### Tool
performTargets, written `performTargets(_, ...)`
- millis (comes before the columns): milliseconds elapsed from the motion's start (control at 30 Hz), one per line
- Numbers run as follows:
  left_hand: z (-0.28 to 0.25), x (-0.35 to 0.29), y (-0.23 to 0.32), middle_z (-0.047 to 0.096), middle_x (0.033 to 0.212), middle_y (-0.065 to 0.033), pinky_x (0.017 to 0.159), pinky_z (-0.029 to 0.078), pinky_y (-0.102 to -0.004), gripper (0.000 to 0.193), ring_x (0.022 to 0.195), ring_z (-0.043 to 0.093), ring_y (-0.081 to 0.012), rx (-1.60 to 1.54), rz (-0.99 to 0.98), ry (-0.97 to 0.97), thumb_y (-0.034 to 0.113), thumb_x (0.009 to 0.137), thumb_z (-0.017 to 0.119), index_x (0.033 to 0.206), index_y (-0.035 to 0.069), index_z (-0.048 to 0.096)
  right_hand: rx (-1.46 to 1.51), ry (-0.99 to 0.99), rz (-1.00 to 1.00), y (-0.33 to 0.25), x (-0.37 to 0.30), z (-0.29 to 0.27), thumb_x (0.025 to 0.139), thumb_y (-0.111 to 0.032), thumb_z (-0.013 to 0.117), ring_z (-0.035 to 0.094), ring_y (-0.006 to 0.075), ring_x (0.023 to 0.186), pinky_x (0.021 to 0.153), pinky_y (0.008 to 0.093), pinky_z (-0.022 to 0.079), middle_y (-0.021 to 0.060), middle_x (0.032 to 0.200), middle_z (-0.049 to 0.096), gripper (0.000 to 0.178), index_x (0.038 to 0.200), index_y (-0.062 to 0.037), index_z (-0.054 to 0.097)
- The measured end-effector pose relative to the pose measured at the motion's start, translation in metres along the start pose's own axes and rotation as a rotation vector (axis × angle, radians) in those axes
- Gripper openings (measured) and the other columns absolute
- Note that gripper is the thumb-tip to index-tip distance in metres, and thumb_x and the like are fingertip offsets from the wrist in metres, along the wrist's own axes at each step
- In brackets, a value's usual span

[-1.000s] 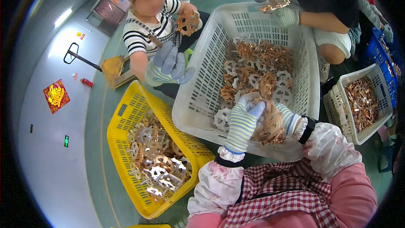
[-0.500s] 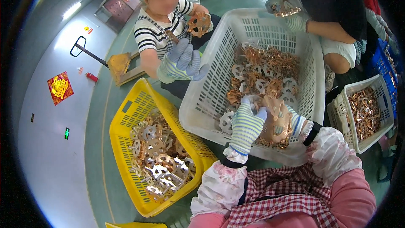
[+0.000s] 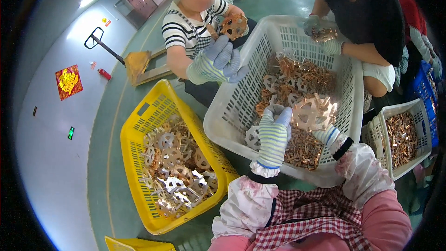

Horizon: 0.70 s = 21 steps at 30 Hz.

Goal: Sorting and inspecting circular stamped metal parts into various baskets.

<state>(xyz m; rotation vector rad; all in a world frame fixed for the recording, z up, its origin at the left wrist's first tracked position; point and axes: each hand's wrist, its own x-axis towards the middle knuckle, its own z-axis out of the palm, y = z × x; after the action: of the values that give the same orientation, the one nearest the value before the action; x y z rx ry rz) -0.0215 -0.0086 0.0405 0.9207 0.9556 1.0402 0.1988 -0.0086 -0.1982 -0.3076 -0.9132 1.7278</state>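
Over the near part of the white basket I have a copper-coloured, toothed metal plate with cut-outs. My right hand, in a striped glove, grips it at the lower right edge, with most of its fingers hidden behind the plate. Beside the plate's left edge, my left hand is closed, thumb against fingers; what it pinches, if anything, I cannot make out. Beneath both hands lie small copper-coloured pieces, and silvery plates lie near my left hand.
To the left, a yellow basket holds mixed metal plates. A co-worker's gloved hand reaches over the white basket's left rim; another co-worker handles a part across it. A smaller white basket of copper-coloured pieces stands right.
The copper-coloured plate has tilted to face up more and moved up and right, apart from my left hand's grip. More small pieces show beneath it. The whole view has shifted slightly.
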Motion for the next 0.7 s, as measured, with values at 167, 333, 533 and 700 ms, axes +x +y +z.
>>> performTargets(167, -0.009, 0.018, -0.011, 0.056, 0.068, 0.0013, 0.049, 0.045, -0.0236, 0.016, 0.052, 0.051, -0.0081, -0.127, -0.063, 0.044, 0.02, 0.089, 0.068, 0.096, 0.01, 0.057, -0.486, 0.263, -0.101, -0.024, 0.019, 0.026, 0.101, -0.029, 0.046, 0.057, 0.0195, 0.109, 0.091, 0.0376, 0.051, 0.0077, 0.128, 0.054, 0.039, 0.136, -0.0124, 0.044)
performTargets(333, -0.009, 0.027, -0.024, 0.061, 0.091, -0.0048, 0.076, 0.058, -0.03, 0.018, 0.08, 0.063, -0.0165, -0.407, -0.029, -0.014, 0.012, 0.093, 0.06, 0.109, 0.006, 0.053, -0.098, 0.586, 0.101, -0.075, 0.032, 0.142, 0.095, -0.04, 0.056, 0.06, 0.0118, 0.084, 0.08, 0.037, 0.054, 0.0024, 0.103, 0.062, 0.045, 0.131, -0.0137, 0.05)
performTargets(533, -0.007, 0.017, -0.02, 0.064, 0.1, -0.0111, 0.079, 0.058, -0.0335, 0.025, 0.087, 0.065, -0.0207, -0.325, -0.077, -0.181, 0.011, 0.097, 0.054, 0.12, 0.003, 0.049, 0.086, 0.422, 0.043, -0.08, 0.045, 0.177, 0.094, -0.042, 0.058, 0.057, 0.0128, 0.093, 0.076, 0.0328, 0.052, 0.0005, 0.111, 0.056, 0.05, 0.132, -0.0128, 0.044)
performTargets(700, -0.003, 0.014, -0.017, 0.066, 0.094, -0.0096, 0.057, 0.059, -0.0288, 0.034, 0.069, 0.067, -0.0158, -0.151, -0.093, -0.201, 0.02, 0.096, 0.056, 0.124, 0.002, 0.049, -0.082, 0.512, -0.063, -0.076, 0.042, 0.175, 0.092, -0.04, 0.062, 0.053, 0.0114, 0.079, 0.064, 0.0306, 0.046, 0.0012, 0.104, 0.058, 0.043, 0.121, -0.0116, 0.049)
